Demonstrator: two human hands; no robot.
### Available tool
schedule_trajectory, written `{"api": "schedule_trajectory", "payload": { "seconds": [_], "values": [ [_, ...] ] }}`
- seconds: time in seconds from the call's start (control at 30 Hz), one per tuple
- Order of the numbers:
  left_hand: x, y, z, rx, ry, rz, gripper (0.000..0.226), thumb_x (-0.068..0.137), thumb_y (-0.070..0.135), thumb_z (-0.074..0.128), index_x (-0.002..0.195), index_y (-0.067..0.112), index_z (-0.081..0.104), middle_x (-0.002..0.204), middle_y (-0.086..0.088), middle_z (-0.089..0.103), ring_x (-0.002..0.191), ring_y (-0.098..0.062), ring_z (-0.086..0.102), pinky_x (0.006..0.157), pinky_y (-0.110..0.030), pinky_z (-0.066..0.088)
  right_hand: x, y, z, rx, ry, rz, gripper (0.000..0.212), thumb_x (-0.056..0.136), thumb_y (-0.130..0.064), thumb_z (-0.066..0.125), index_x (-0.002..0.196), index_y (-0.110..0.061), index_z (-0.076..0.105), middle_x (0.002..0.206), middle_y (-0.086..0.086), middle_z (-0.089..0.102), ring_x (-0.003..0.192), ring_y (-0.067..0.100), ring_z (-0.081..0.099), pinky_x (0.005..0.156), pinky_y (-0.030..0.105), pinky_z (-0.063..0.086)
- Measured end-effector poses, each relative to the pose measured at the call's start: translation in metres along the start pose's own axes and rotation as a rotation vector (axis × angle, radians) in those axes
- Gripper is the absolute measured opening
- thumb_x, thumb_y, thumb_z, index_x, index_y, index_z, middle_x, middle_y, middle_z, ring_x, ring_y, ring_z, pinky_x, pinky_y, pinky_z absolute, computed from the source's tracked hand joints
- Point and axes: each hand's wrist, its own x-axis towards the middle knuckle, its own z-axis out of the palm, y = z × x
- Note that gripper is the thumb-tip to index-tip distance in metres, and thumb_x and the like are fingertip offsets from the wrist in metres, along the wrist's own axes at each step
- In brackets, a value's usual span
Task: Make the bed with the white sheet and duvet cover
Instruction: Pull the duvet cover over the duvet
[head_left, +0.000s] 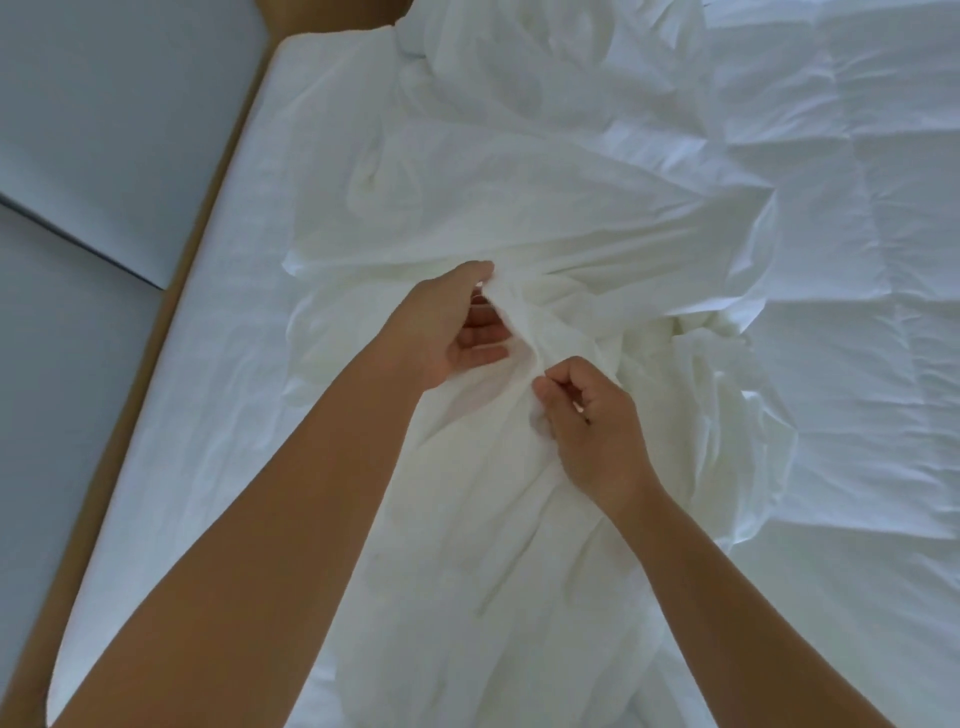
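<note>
White duvet cover, one piece, lies bunched by the bed's left edge, my left hand and right hand each pinching one fold.

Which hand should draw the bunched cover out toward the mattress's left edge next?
Left, probably. The left hand holds a fold of the duvet cover on the side nearer the mattress edge; the right hand pinches fabric farther in.

The white-sheeted bed in its tan wooden frame carries a crumpled white fabric duvet cover mid-bed and a quilted white duvet right of it.
</note>
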Motion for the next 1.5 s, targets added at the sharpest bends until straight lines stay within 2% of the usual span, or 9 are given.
{"api": "schedule_trajectory", "payload": {
  "seconds": [0.23, 0.43, 0.57, 0.67, 0.77, 0.97, 1.13, 1.37, 1.5],
  "values": [
    [0.0, 0.019, -0.007, 0.818, -0.008, -0.11, 0.036, 0.082, 0.046, 0.062, 0.094, 0.012, 0.062, 0.072, -0.007, 0.064, 0.048, -0.017, 0.064, 0.048, -0.024, 0.053, -0.014, 0.007, 0.008, 0.775, 0.192, 0.557, 0.024, 0.097, -0.015, 0.045, 0.074, -0.015, 0.05, 0.068, -0.001, 0.054, 0.064, 0.009, 0.053, 0.069, 0.025, 0.048],
    [0.001, 0.009, 0.013, 1.246, 0.031, -0.174, 0.022, 0.085, 0.015, 0.052, 0.064, 0.006, 0.053, 0.041, -0.003, 0.055, 0.043, -0.017, 0.057, 0.056, -0.023, 0.052, -0.016, 0.015, -0.008, -0.188, 0.201, 0.274, 0.02, 0.092, -0.018, 0.042, 0.073, -0.016, 0.038, 0.066, -0.001, 0.047, 0.062, 0.018, 0.049, 0.053, 0.028, 0.034],
    [-0.006, -0.006, 0.019, 1.152, -0.007, -0.09, 0.028, 0.081, 0.022, 0.07, 0.078, 0.003, 0.051, 0.048, -0.003, 0.061, 0.036, -0.01, 0.057, 0.043, -0.024, 0.054, -0.013, 0.028, -0.028, -0.756, -0.109, 0.296, 0.012, 0.097, -0.024, 0.035, 0.092, -0.015, 0.041, 0.083, -0.004, 0.042, 0.086, 0.023, 0.052, 0.067, 0.028, 0.032],
    [-0.017, -0.023, 0.009, 1.161, 0.238, 0.035, 0.051, 0.078, 0.034, 0.072, 0.095, 0.003, 0.036, 0.06, -0.004, 0.059, 0.035, -0.01, 0.056, 0.037, -0.021, 0.048, -0.016, 0.029, -0.025, -0.776, -0.14, 0.141, 0.013, 0.097, -0.025, 0.035, 0.086, -0.018, 0.035, 0.076, -0.007, 0.036, 0.077, 0.017, 0.042, 0.065, 0.028, 0.029],
    [-0.028, -0.034, -0.006, 1.262, 0.34, 0.018, 0.045, 0.077, 0.047, 0.068, 0.077, 0.004, 0.055, 0.046, -0.001, 0.062, 0.042, -0.014, 0.06, 0.051, -0.021, 0.052, -0.022, 0.033, -0.019, -0.773, -0.106, -0.018, 0.013, 0.096, -0.026, 0.038, 0.087, -0.018, 0.04, 0.083, -0.007, 0.036, 0.079, 0.013, 0.039, 0.062, 0.026, 0.029],
    [-0.006, -0.041, 0.006, 1.326, 0.336, 0.048, 0.02, 0.08, 0.019, 0.063, 0.068, 0.01, 0.05, 0.071, -0.003, 0.054, 0.074, -0.024, 0.06, 0.054, -0.023, 0.041, -0.02, 0.035, -0.008, -0.692, -0.095, -0.182, 0.014, 0.089, -0.019, 0.053, 0.095, -0.007, 0.056, 0.099, 0.006, 0.051, 0.09, 0.023, 0.045, 0.075, 0.026, 0.029],
    [0.016, -0.062, -0.009, 1.334, 0.33, 0.047, 0.03, 0.092, 0.023, 0.053, 0.113, 0.002, 0.057, 0.115, -0.015, 0.062, 0.107, -0.032, 0.058, 0.074, -0.029, 0.037, -0.013, 0.031, 0.01, -0.862, -0.26, -0.177, 0.07, 0.075, -0.05, 0.059, 0.13, -0.01, 0.043, 0.126, 0.003, 0.05, 0.121, 0.024, 0.042, 0.103, 0.037, 0.025],
    [-0.028, -0.035, -0.065, 0.738, 0.355, 0.359, 0.021, 0.087, 0.0, 0.04, 0.081, 0.005, 0.059, 0.084, -0.011, 0.061, 0.083, -0.03, 0.058, 0.068, -0.031, 0.045, -0.001, -0.033, 0.051, -0.915, -0.381, -0.352, 0.036, 0.091, -0.043, 0.048, 0.102, -0.01, 0.055, 0.102, 0.005, 0.06, 0.092, 0.026, 0.059, 0.069, 0.027, 0.034],
    [-0.107, -0.013, -0.144, 0.484, 0.445, 0.519, 0.03, 0.085, -0.007, 0.037, 0.064, 0.011, 0.048, 0.061, -0.001, 0.046, 0.056, -0.012, 0.042, 0.049, -0.021, 0.036, -0.032, -0.118, 0.093, -0.807, -0.474, -0.63, 0.034, 0.089, -0.031, 0.053, 0.066, -0.018, 0.03, 0.076, -0.002, 0.053, 0.074, 0.025, 0.052, 0.064, 0.029, 0.028]
  ]
}}
